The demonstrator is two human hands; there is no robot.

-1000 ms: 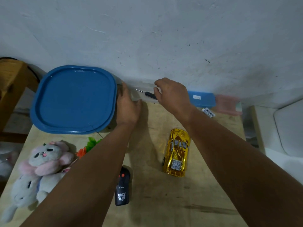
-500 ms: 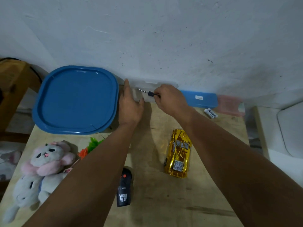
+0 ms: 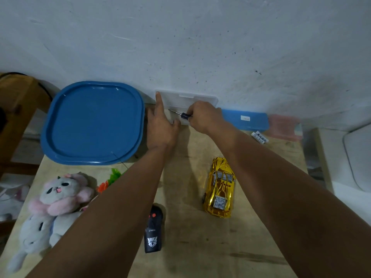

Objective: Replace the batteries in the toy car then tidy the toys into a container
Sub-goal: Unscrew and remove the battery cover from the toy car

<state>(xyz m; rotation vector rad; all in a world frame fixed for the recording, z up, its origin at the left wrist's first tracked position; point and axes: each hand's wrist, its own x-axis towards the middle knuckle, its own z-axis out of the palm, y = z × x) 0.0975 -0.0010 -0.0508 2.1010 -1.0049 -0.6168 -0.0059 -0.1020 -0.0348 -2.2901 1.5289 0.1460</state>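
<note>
At the far left of the wooden table (image 3: 200, 247) lie two plush toys (image 3: 50, 207), and behind them a blue lid (image 3: 92, 123) covers a container by the wall. The left hand (image 3: 160, 127) reaches forward with a straight arm; its fingers are straight and together, pressed flat against the left side of a clear plastic box (image 3: 186, 99), the thumb spread out to the right. The right hand (image 3: 204, 117), also stretched forward, curls its fingers around the handle of a small screwdriver (image 3: 179, 113), whose metal tip points left, over the box. Near the front edge a black remote (image 3: 153, 229) lies with its long axis toward the wall. The gold toy car (image 3: 219, 187) stands on the table, under the right forearm, well apart from both hands; its long axis runs toward the wall. Further right, two batteries (image 3: 260, 137) lie beside a blue case (image 3: 245, 121).
</note>
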